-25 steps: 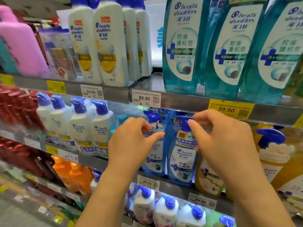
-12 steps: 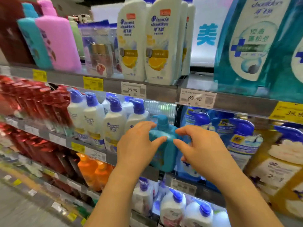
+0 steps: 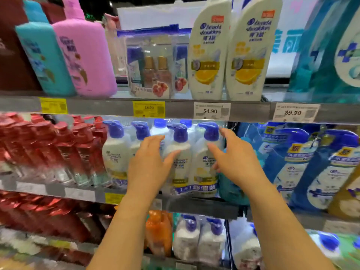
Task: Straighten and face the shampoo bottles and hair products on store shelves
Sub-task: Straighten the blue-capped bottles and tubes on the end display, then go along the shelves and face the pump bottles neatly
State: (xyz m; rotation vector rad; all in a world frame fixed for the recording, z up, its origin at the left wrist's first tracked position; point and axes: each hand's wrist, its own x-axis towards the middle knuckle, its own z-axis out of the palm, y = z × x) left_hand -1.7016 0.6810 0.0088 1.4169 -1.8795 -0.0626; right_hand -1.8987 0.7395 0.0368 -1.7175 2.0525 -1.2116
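On the middle shelf (image 3: 202, 206) stands a shrink-wrapped twin pack of white pump bottles (image 3: 194, 172) with blue pumps. My left hand (image 3: 150, 164) reaches in at the pack's left side, fingers straight, thumb touching the left bottle. At the pack's right side is my right hand (image 3: 235, 160); its fingers lie along the wrap and its thumb points across the right bottle. Further white pump bottles (image 3: 115, 156) stand to the left, partly hidden by my left hand. A teal bottle (image 3: 231, 191) shows below my right wrist.
Red bottles (image 3: 58, 152) fill the shelf at left, blue pump bottles (image 3: 292, 162) at right. The upper shelf holds tall white bottles (image 3: 208, 55), a clear gift pack (image 3: 152, 65) and pink (image 3: 85, 55) and teal bottles. Orange and white bottles stand on the shelf below.
Both hands left the teal pump bottle and moved left onto the white twin pack. The view swung left along the shelves.
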